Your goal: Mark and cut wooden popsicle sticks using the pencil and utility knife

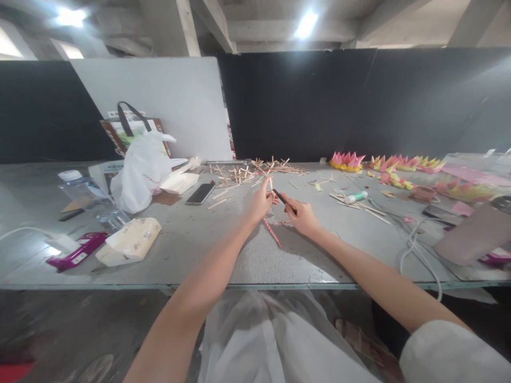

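Note:
My left hand (263,200) is closed, pinching a thin pale-pink strip (271,183) that stands up past the fingertips. In my right hand (302,215) is a slim black tool, which looks like a utility knife (278,196); its tip meets the strip by the left fingers. Below the hands a red-pink striped strip (272,232) slants down toward the table top. Whether it joins the held piece is hidden by my fingers. Just beyond the hands lies a loose heap of short wooden sticks (275,166).
On the left are a phone (200,193), tissue pack (130,242), white plastic bag (139,170), water bottle (91,197) and purple power strip (77,251). Rightward lie a glue stick (356,197), pink-yellow paper lotuses (346,161), a white cable (419,250) and a pinkish tumbler (471,234).

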Demonstrator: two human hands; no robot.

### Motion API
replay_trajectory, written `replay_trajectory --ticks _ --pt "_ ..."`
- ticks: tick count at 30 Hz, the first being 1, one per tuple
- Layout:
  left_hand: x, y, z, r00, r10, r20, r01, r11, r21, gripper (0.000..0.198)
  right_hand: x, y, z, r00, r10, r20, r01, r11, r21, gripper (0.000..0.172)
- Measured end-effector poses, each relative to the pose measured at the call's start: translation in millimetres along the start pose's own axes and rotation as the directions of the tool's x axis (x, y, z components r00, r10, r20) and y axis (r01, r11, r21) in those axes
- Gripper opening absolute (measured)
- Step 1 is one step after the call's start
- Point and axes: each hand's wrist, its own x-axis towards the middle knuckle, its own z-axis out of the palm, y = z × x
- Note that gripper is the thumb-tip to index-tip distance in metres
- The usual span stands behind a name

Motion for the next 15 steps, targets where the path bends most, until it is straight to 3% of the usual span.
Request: replay_trajectory --ticks 4,10,15 --pt "-0.7 6.3 -1.1 0.999 -0.037 0.015 0.037 0.999 -0.012 0.064 0.8 -4.9 -0.8 1.0 0.03 -0.004 -0.03 1.0 0.002 0.054" --pt "-3.6 9.5 -7.3 0.993 -0.05 0.103 0.029 0.98 0.198 0.064 3.7 -7.0 -6.1 0.992 0.11 0.06 -0.109 0.994 -0.018 0.053" --pt "-5.7 3.7 -1.7 0.991 -0.109 0.074 0.112 0.993 -0.034 0.067 5.2 -6.4 -5.2 0.987 0.143 0.07 -0.142 0.99 -0.012 0.054"
